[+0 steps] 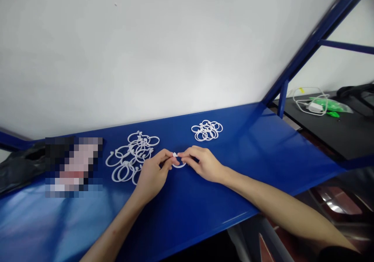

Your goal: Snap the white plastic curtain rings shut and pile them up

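Note:
A white plastic curtain ring point(179, 166) is pinched between both hands at the middle of the blue tabletop. My left hand point(154, 173) is closed, thumb and fingers gripping the ring's clasp end from the left. From the right, my right hand point(207, 163) also pinches it close to the clasp. Fingertips cover part of the ring, and whether the clasp is fastened I cannot tell. Just beyond my left hand lies a loose heap of similar rings point(137, 147), several with their ends apart. A tighter pile of rings point(207, 131) sits farther back, beyond my right hand.
The blue table point(245, 145) runs along a pale wall point(187, 51). A black bag point(20, 164) and a pixelated item point(78, 162) lie at left. Blue frame bars point(315, 40) rise at right, beside a black surface with a white cable point(315, 107) and green packaging point(333, 106).

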`<action>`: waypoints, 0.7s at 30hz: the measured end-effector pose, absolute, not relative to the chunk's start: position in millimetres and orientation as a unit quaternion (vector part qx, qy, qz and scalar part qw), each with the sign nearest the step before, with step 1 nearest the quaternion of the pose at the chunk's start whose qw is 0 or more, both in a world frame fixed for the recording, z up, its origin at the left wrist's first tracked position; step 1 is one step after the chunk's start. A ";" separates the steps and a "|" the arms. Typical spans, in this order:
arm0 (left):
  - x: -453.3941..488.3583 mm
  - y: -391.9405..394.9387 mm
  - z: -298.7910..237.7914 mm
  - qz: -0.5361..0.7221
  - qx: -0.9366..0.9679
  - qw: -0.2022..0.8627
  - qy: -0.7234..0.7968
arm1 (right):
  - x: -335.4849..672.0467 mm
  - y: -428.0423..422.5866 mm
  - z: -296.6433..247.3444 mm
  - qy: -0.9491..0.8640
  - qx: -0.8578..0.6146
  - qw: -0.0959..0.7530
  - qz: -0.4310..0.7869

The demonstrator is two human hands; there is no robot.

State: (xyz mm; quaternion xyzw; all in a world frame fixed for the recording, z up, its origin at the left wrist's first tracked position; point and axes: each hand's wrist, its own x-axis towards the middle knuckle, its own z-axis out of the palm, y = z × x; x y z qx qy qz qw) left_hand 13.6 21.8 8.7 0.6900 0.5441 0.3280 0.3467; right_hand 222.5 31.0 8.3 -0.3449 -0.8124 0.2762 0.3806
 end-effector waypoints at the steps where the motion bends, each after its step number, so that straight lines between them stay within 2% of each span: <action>1: 14.2 20.9 9.3 0.327 0.692 0.339 0.547 | 222.8 30.8 8.1 -0.816 -0.340 0.379 0.275; 12: 17.9 18.3 9.9 0.320 0.739 0.262 0.532 | 222.6 32.3 6.3 -0.848 -0.317 0.359 0.228; 14: 13.9 23.6 10.7 0.311 0.769 0.205 0.520 | 225.2 39.8 6.3 -0.847 -0.331 0.367 0.195; 19: -10.9 44.3 4.3 0.258 0.776 -0.044 0.574 | 248.4 75.2 5.6 -0.785 -0.443 0.425 0.082; 21: -20.5 51.2 -0.4 0.208 0.751 -0.088 0.620 | 261.4 89.0 5.4 -0.749 -0.492 0.442 0.024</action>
